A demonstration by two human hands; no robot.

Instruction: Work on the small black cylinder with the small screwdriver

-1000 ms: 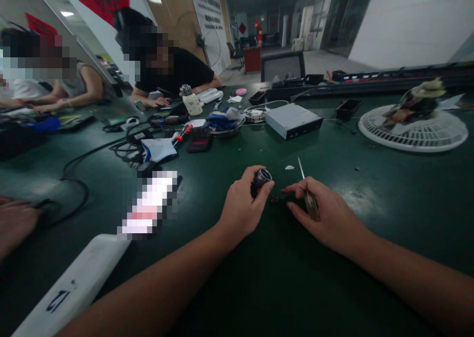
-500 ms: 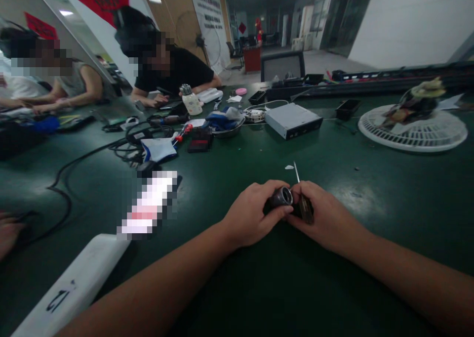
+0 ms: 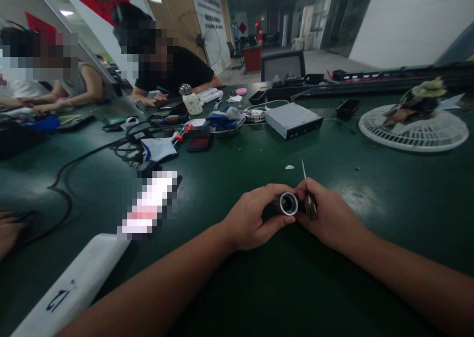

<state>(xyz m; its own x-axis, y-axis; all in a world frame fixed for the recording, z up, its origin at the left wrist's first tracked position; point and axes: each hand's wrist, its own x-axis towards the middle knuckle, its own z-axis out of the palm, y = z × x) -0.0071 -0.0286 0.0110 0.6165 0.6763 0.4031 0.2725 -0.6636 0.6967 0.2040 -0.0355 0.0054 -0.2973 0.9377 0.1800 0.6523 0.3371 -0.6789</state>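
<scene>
The left hand (image 3: 246,221) is curled shut around one dark cylindrical fitting (image 3: 288,203), fingers over the top and thumb along the near side. The fitting's bright metal ring faces the camera, and the inside of its bore is too dark to make out. The right hand (image 3: 331,213) is nearly closed, pinching the brownish handle of one slim pointed tool (image 3: 311,206), whose thin steel shaft points toward 12 o'clock. Its fingers hide most of the handle, and the tool's tip is too fine to read. The two hands touch just at the fitting's near end.

On the dark green bench (image 3: 388,213), taken from the fitting, one small white scrap (image 3: 289,167) lies at 12 o'clock, with one grey metal drive box (image 3: 293,120) farther out in the same direction. One round white fan grille (image 3: 413,128) lies at 2 o'clock. At 11 o'clock are one metal bowl (image 3: 227,131) holding blue cloth and one white bottle (image 3: 191,101). Black cables (image 3: 85,154) trail at 9 to 10 o'clock. One pixelated object (image 3: 148,203) at 9 o'clock cannot be identified. One long white piece (image 3: 70,287) at 8 o'clock is cut off by the lower edge. Two co-workers (image 3: 174,72) sit at 10 to 11 o'clock, and another person's hand (image 3: 7,231) is cut off at the left edge.
</scene>
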